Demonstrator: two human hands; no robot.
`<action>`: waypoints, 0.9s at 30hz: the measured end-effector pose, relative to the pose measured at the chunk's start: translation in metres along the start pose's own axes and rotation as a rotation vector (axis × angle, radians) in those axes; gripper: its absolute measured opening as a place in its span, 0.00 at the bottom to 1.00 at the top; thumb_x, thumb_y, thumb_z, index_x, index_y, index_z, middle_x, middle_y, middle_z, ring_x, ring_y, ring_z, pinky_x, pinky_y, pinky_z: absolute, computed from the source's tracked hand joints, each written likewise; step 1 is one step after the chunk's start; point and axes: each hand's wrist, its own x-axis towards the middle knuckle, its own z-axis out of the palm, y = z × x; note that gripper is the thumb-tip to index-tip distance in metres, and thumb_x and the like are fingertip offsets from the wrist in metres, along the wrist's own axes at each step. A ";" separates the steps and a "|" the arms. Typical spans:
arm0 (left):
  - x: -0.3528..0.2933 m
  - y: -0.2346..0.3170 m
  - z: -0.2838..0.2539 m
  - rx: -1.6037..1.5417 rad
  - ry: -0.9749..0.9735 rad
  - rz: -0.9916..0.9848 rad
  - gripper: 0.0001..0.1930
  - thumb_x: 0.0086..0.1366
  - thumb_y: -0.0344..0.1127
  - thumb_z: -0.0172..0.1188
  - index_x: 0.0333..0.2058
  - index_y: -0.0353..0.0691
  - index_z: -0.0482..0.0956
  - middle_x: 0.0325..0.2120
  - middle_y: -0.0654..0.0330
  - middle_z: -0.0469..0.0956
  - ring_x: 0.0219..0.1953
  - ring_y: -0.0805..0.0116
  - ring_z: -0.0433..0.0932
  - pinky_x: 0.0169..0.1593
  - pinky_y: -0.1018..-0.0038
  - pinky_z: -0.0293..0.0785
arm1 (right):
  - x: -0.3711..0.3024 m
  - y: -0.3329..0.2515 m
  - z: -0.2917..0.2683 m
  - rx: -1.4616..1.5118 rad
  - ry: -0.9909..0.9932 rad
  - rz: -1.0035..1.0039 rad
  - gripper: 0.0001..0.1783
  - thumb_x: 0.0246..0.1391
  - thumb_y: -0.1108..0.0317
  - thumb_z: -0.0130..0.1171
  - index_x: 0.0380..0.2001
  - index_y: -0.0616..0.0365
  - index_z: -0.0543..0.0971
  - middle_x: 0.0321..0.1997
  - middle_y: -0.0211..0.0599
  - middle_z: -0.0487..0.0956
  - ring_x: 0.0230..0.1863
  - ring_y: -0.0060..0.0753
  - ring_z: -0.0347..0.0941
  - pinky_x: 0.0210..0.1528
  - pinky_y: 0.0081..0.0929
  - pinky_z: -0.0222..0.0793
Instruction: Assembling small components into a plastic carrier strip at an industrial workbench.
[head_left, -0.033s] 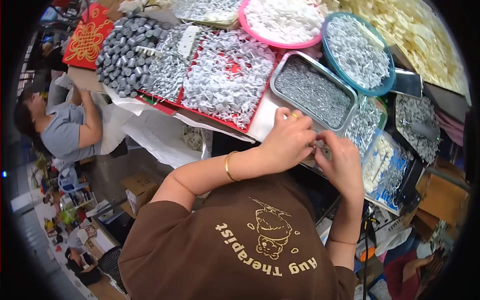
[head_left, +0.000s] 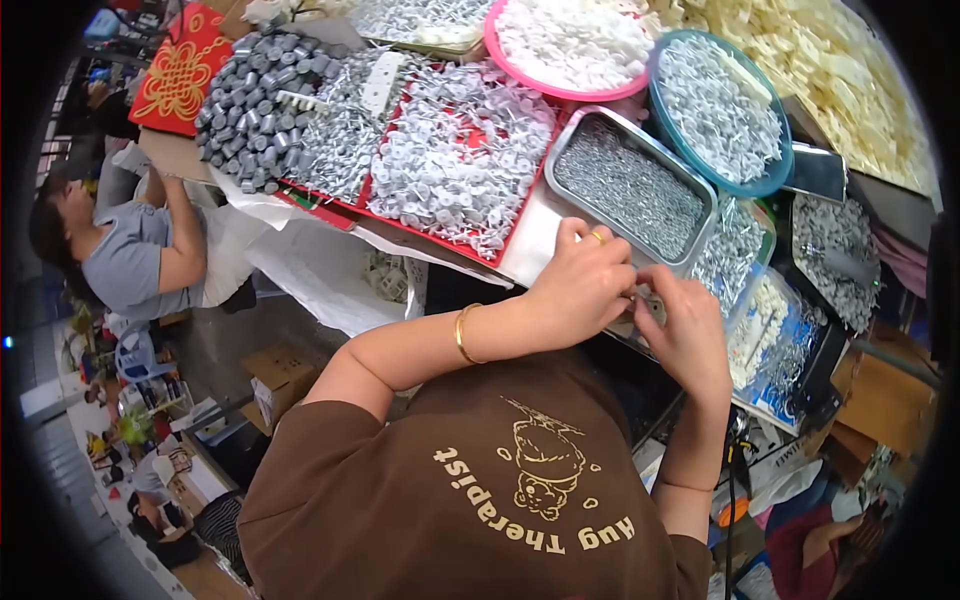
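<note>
1. Two hands are meeting just below the metal tray [head_left: 708, 206]: the left hand [head_left: 585, 278] is bending its fingers in toward the right hand [head_left: 688, 320], whose thumb and forefinger are curving together.
2. Both are forming a pinching grip, but knuckles are hiding the contact point; I cannot tell whether either is clenching a piece or only touching fingertips.
3. The one metal tray is lying on the worktop [head_left: 530, 243], holding tiny metal pins too many to count; the left hand is partly overlapping its near edge in view, so touching is staying uncertain.
4. Two round basins are standing beyond it: a pink basin [head_left: 570, 93], cut off by the upper edge, and a teal basin [head_left: 742, 188].
5. One smartphone [head_left: 818, 172] is lying right of the teal basin, partly hidden.
6. Grey cylinders [head_left: 255, 105] are heaping up at left, overlapping beyond counting.
7. One gold ring [head_left: 599, 237] and one gold bracelet [head_left: 464, 335] are showing on the left arm.
</note>
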 end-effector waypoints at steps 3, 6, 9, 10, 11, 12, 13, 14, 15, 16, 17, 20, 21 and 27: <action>0.000 -0.002 0.006 0.008 0.007 -0.030 0.06 0.51 0.33 0.71 0.26 0.46 0.81 0.31 0.65 0.72 0.42 0.63 0.72 0.54 0.56 0.57 | 0.000 0.002 -0.002 -0.024 -0.043 -0.021 0.10 0.53 0.73 0.63 0.39 0.59 0.78 0.33 0.45 0.83 0.37 0.53 0.79 0.40 0.44 0.71; 0.000 -0.001 0.001 0.008 0.024 -0.034 0.06 0.53 0.33 0.71 0.27 0.45 0.82 0.32 0.65 0.75 0.42 0.63 0.73 0.55 0.57 0.58 | 0.001 0.000 -0.006 0.002 -0.029 -0.034 0.11 0.53 0.73 0.64 0.41 0.59 0.80 0.35 0.43 0.84 0.38 0.52 0.79 0.42 0.42 0.72; -0.004 -0.016 -0.021 -0.086 0.046 -0.058 0.06 0.55 0.35 0.71 0.30 0.43 0.84 0.34 0.61 0.81 0.42 0.61 0.78 0.53 0.61 0.64 | -0.009 0.015 0.002 0.007 0.040 -0.086 0.18 0.51 0.73 0.67 0.48 0.58 0.82 0.42 0.43 0.85 0.42 0.50 0.81 0.47 0.40 0.73; -0.006 -0.033 -0.042 -0.102 0.108 -0.058 0.06 0.56 0.34 0.68 0.32 0.41 0.84 0.34 0.56 0.83 0.42 0.58 0.80 0.51 0.64 0.69 | -0.010 0.013 0.001 0.004 0.049 -0.071 0.18 0.51 0.73 0.67 0.48 0.58 0.82 0.42 0.43 0.85 0.42 0.50 0.81 0.47 0.40 0.73; -0.012 -0.053 -0.064 -0.021 0.197 -0.107 0.06 0.55 0.32 0.65 0.33 0.40 0.85 0.34 0.55 0.83 0.41 0.56 0.81 0.51 0.63 0.70 | -0.012 0.007 -0.002 0.048 0.110 -0.048 0.22 0.50 0.72 0.68 0.51 0.57 0.81 0.45 0.44 0.85 0.44 0.49 0.81 0.50 0.39 0.73; -0.025 -0.075 -0.088 0.149 0.336 -0.179 0.08 0.54 0.30 0.63 0.33 0.39 0.85 0.33 0.55 0.83 0.39 0.54 0.81 0.50 0.62 0.71 | -0.014 0.005 -0.006 0.085 0.165 -0.029 0.26 0.48 0.72 0.70 0.54 0.56 0.81 0.49 0.44 0.84 0.46 0.48 0.81 0.53 0.38 0.73; -0.034 -0.088 -0.120 0.423 0.392 -0.381 0.09 0.55 0.33 0.64 0.35 0.39 0.86 0.35 0.56 0.84 0.39 0.55 0.81 0.49 0.61 0.72 | -0.018 0.009 -0.010 0.104 0.232 0.015 0.27 0.48 0.73 0.71 0.55 0.56 0.81 0.51 0.46 0.83 0.47 0.43 0.81 0.54 0.33 0.73; -0.045 -0.115 -0.146 0.593 0.443 -0.476 0.11 0.51 0.35 0.64 0.34 0.42 0.86 0.33 0.54 0.84 0.39 0.55 0.80 0.50 0.58 0.69 | -0.021 0.017 -0.011 0.151 0.295 0.072 0.24 0.50 0.74 0.70 0.53 0.57 0.82 0.48 0.44 0.84 0.46 0.38 0.81 0.52 0.31 0.74; -0.066 -0.143 -0.171 0.968 0.336 -0.650 0.10 0.52 0.37 0.65 0.34 0.46 0.88 0.34 0.57 0.84 0.39 0.55 0.81 0.50 0.59 0.68 | -0.020 0.027 -0.014 0.205 0.353 0.116 0.21 0.52 0.74 0.69 0.52 0.58 0.83 0.46 0.43 0.85 0.44 0.34 0.81 0.50 0.28 0.74; -0.084 -0.166 -0.184 1.258 0.282 -0.660 0.09 0.53 0.40 0.67 0.33 0.50 0.89 0.35 0.59 0.84 0.40 0.55 0.81 0.50 0.59 0.68 | -0.016 0.040 -0.016 0.225 0.419 0.194 0.15 0.55 0.74 0.67 0.47 0.61 0.84 0.39 0.40 0.86 0.40 0.27 0.81 0.45 0.25 0.75; -0.096 -0.186 -0.191 1.194 0.228 -0.716 0.09 0.54 0.40 0.67 0.34 0.50 0.89 0.35 0.59 0.84 0.40 0.54 0.81 0.50 0.59 0.68 | -0.012 0.049 -0.023 0.183 0.472 0.236 0.13 0.56 0.74 0.66 0.45 0.62 0.84 0.37 0.39 0.86 0.37 0.26 0.81 0.43 0.24 0.74; -0.107 -0.216 -0.201 1.019 0.194 -0.659 0.08 0.55 0.39 0.67 0.34 0.48 0.88 0.35 0.57 0.84 0.42 0.53 0.80 0.46 0.58 0.72 | -0.002 0.086 -0.049 0.075 0.685 0.326 0.09 0.58 0.70 0.66 0.39 0.62 0.86 0.33 0.36 0.86 0.33 0.22 0.79 0.39 0.22 0.73; -0.106 -0.214 -0.202 1.064 0.181 -0.591 0.06 0.59 0.37 0.64 0.34 0.44 0.86 0.34 0.55 0.84 0.39 0.51 0.81 0.42 0.57 0.74 | 0.002 0.102 -0.060 0.019 0.770 0.410 0.10 0.57 0.67 0.67 0.39 0.60 0.86 0.33 0.37 0.86 0.32 0.25 0.80 0.38 0.24 0.73; -0.092 -0.216 -0.187 0.731 0.487 -0.660 0.10 0.72 0.39 0.55 0.43 0.41 0.79 0.37 0.52 0.84 0.36 0.48 0.83 0.39 0.60 0.75 | 0.021 0.220 -0.107 -0.702 0.590 0.489 0.13 0.50 0.61 0.69 0.39 0.51 0.87 0.38 0.40 0.84 0.44 0.50 0.78 0.49 0.39 0.71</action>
